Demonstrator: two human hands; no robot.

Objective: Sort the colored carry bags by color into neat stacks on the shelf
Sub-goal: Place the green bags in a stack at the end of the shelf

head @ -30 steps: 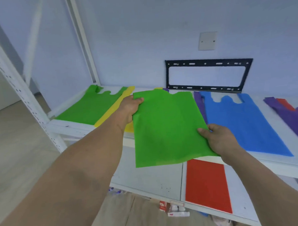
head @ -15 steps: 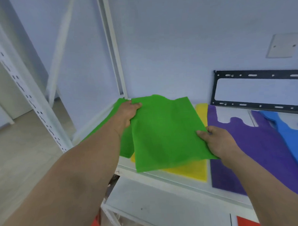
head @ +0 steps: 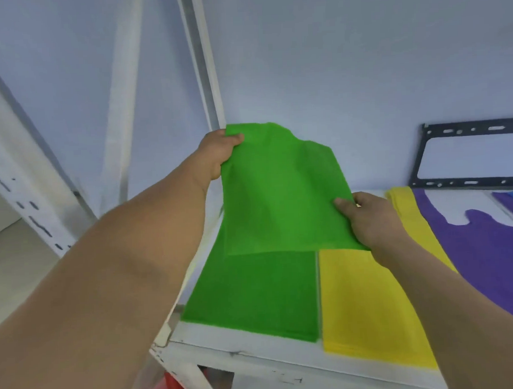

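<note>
Green carry bag [head: 281, 193], held in both hands, hangs above the green stack [head: 253, 291] at the left end of the white shelf [head: 226, 347]. Half a second ago it hovered over the yellow stack; now it has shifted left, so the yellow is mostly uncovered. Nearest along the shelf's front edge lie the green stack and, touching its right side, the yellow stack [head: 368, 301]. The right hand [head: 371, 221] pinches the held bag's right edge, thumb on top, and its forearm crosses the yellow stack. Farther back, the left hand [head: 218, 153] grips the bag's far left corner. The bag's long axis runs away from the viewer, far end raised. Right of the yellow stack lie purple bags [head: 472, 243]; a black metal bracket [head: 469, 182] leans against the wall.
</note>
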